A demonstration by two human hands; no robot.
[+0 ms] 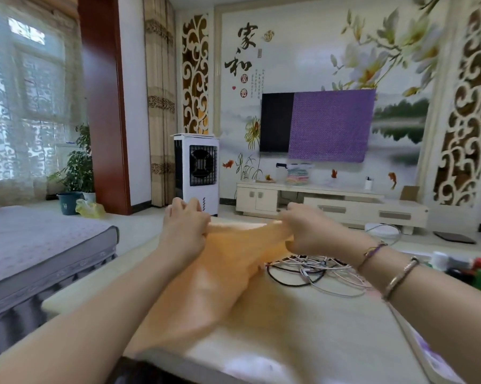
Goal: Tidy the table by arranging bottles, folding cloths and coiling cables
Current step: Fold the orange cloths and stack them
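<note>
Orange cloth point(206, 295) gripped at far edge by both hands, lifted off desk point(303, 336) at that end. Left hand point(185, 225) w/ fingers curled round the cloth's left far corner; right hand point(308, 231) fisted on the right far corner, thumb side toward the other hand. Stretched taut between them: top edge runs left-right, roughly level. Both hands about equally far out, neither clearly nearer to the cloth's middle.

Long axis of cloth runs away from the body: from near edge, resting on desk close to near-left corner, up & forward to the held edge. Lies slightly skewed, near end further left than far end. Rest of cloth slopes down from hands to desk surface, a crease visible down the middle.

Judged step: folding, prob. far edge to be brought back toward near edge, so fold line would cross the long axis, left-right. Both hands need to travel together to keep edge square.

Cables point(314, 273): loose tangle, black & white, on desk just right of cloth, below right hand; cloth edge appears to touch or overlap them, can't tell which. Not yet coiled. Bottles point(455, 264) at far right, blurred, lying near desk edge; count unclear.
</note>
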